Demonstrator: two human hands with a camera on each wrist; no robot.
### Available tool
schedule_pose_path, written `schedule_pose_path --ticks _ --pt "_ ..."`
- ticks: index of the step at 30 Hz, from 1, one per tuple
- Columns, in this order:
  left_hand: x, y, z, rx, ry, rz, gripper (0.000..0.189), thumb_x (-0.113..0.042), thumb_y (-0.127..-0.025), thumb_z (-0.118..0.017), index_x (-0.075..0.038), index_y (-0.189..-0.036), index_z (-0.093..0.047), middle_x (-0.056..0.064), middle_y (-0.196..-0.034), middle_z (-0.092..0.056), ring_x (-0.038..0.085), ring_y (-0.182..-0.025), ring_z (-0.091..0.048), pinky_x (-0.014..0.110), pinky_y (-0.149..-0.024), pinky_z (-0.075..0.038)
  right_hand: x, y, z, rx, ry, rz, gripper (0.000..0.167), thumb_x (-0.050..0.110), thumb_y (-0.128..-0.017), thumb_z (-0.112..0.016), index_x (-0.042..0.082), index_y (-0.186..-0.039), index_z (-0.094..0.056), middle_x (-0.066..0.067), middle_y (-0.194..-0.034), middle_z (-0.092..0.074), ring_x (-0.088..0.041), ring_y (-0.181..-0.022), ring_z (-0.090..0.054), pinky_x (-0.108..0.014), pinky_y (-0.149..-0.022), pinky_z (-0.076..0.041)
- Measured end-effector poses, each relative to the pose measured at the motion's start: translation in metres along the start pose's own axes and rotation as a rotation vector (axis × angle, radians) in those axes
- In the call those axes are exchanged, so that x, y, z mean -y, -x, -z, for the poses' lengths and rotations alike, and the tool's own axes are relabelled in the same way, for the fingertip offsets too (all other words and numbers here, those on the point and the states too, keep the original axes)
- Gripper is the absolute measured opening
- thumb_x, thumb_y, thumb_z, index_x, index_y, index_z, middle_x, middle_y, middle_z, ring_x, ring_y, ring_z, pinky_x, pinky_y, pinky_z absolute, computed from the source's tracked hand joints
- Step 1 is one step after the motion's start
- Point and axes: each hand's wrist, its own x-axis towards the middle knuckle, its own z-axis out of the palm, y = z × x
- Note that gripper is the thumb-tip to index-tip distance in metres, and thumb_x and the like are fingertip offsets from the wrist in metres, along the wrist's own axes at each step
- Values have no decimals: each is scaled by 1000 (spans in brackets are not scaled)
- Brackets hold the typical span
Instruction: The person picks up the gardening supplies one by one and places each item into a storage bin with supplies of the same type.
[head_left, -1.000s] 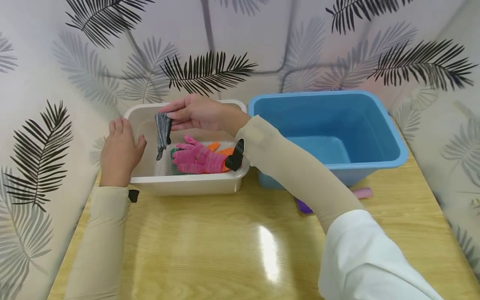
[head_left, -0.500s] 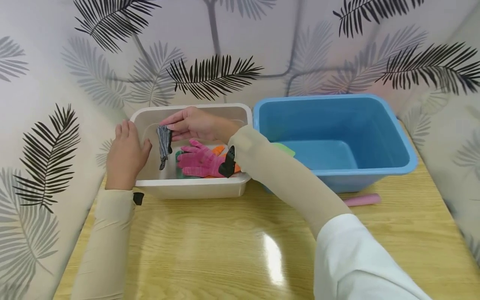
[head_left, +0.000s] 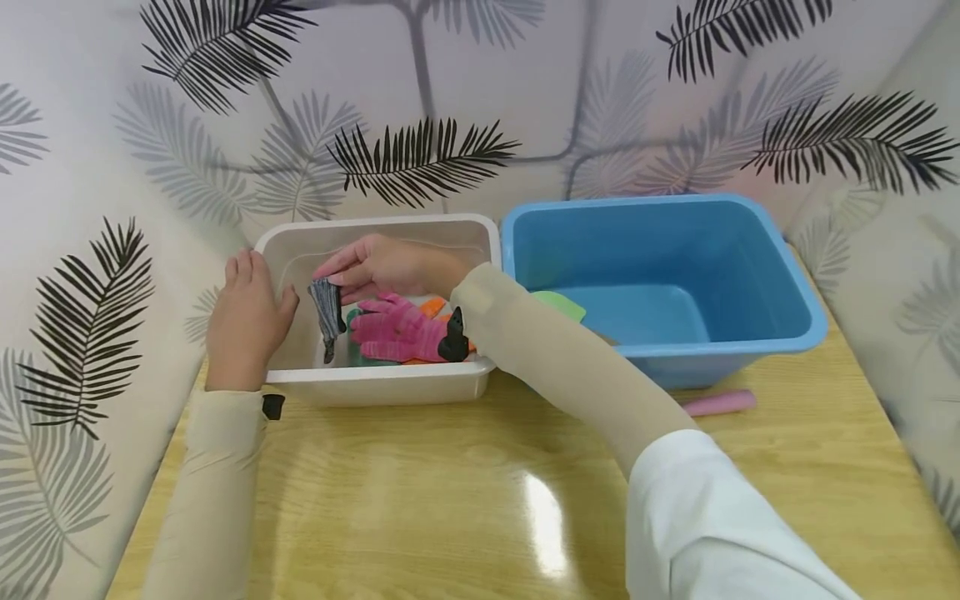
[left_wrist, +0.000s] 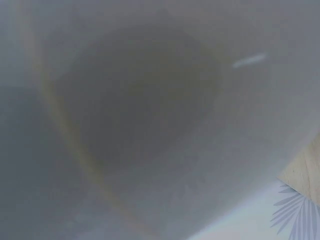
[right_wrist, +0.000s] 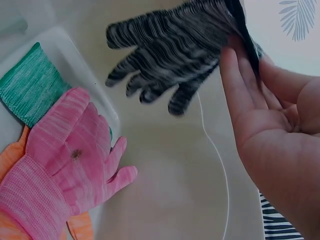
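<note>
My right hand pinches a black-and-grey striped knit glove by its cuff. In the right wrist view the glove hangs fingers-down from the thumb and fingers. It is over the left part of a white bin. Below and to the right of it lies a pink glove, on top of orange gloves and a green glove. My left hand rests on the bin's left rim, fingers extended. The left wrist view is a grey blur with no hand visible.
A blue bin stands right beside the white one, with a light green item in it, partly behind my forearm. A pink rod-like thing lies on the wooden table before it. A leaf-patterned cloth hangs behind.
My right hand has lowered a little into the white bin with the striped glove. My right forearm shifted left, uncovering the light green item. The left hand stays on the rim.
</note>
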Motion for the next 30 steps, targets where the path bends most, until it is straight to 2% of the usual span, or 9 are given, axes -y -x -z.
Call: schedule_pose_path --ticks 4,7,11,14,20,24,30 --pt "0 0 0 -11 -6 -8 64 -22 -92 -47 19 -135 -26 35 -140 -28 46 -131 -24 54 -105 -24 -1 0 -2 11 7 -27 32 -1 -92 -51 -5 -123 -57 -14 -115 -61 -25 -95 -63 -38 -89 -48" --pt "1 -1 1 -7 -14 -10 64 -22 -92 -47 19 -135 -25 36 -140 -27 47 -131 -23 54 -105 -22 -2 0 -3 -14 28 -66 32 -2 -92 -51 -6 -123 -56 -15 -118 -60 -25 -94 -64 -39 -89 -48" --pt "2 0 1 18 -9 -1 65 -23 -92 -45 19 -136 -23 36 -141 -25 46 -132 -20 54 -106 -21 -5 -1 -2 -79 58 -162 31 -4 -91 -50 -7 -122 -57 -17 -110 -64 -25 -88 -65 -40 -88 -48" --pt "3 0 1 27 -2 8 65 -24 -93 -45 18 -137 -22 36 -142 -23 46 -133 -19 55 -106 -21 -7 -3 -1 -118 31 -203 30 -5 -91 -50 -8 -120 -57 -19 -104 -65 -26 -85 -66 -40 -87 -49" --pt "3 0 0 34 -2 22 66 -25 -93 -44 18 -138 -21 34 -143 -22 46 -133 -19 55 -105 -21 -7 -4 -1 -168 -6 -220 28 -4 -92 -48 -8 -118 -59 -19 -103 -65 -25 -81 -65 -40 -86 -50" --pt "3 0 0 28 -8 24 66 -25 -93 -44 17 -138 -22 34 -143 -23 46 -133 -20 55 -106 -21 -6 -3 0 -168 -22 -227 29 -3 -94 -47 -8 -120 -58 -20 -105 -64 -26 -82 -64 -41 -88 -49" --pt "4 0 -1 23 -7 21 65 -25 -93 -44 18 -137 -23 35 -142 -24 46 -133 -20 55 -105 -21 -4 -1 0 -172 -22 -234 28 4 -94 -50 -7 -118 -59 -17 -105 -65 -26 -94 -64 -38 -90 -47"
